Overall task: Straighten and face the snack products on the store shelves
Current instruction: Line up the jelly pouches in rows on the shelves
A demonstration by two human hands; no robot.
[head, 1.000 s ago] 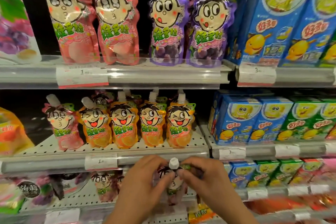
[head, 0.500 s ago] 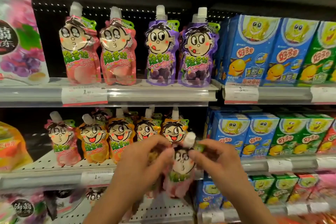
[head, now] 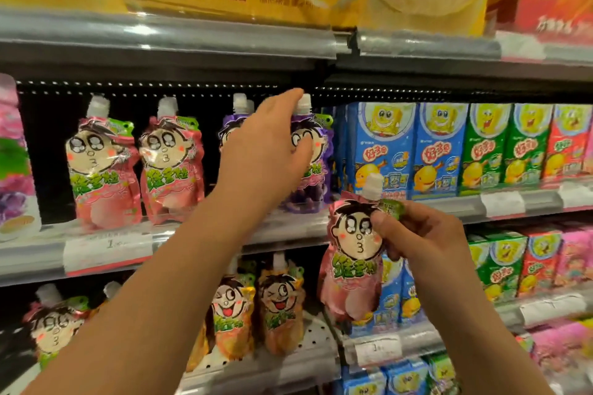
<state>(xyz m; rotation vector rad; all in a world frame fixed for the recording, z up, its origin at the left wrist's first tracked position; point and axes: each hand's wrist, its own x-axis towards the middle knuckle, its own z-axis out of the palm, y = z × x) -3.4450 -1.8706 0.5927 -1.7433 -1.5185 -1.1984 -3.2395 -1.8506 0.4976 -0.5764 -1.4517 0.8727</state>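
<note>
Step in hand: a stray pink foil spouted jelly pouch with a cartoon face is held off the shelf, apparently to be re-homed among its own kind, while room is being made on the middle shelf.
Right hand: fingers and thumb are curled round the pink pouch's upper right corner, just below its white cap; the pouch hangs upright, face outward, in front of the shelf edge.
Left hand: it is raised to the purple foil spouted pouches; its fingers lie loosely spread over the front of them, fingertips near a white cap. Whether a pouch is actually gripped cannot be told.
Where the held pouch lies: at about 4 o'clock from the left hand, well apart from it.
Likely home: two matching pink foil pouches stand at 9 o'clock from the left hand.
Next move calls for: judged from this, the purple pouches are to be steadied or shifted, and the pink pouch carried leftward and stood upright, face forward.
Neighbour: blue cartoon cartons stand just beside the purple pouches at 3 o'clock.
</note>
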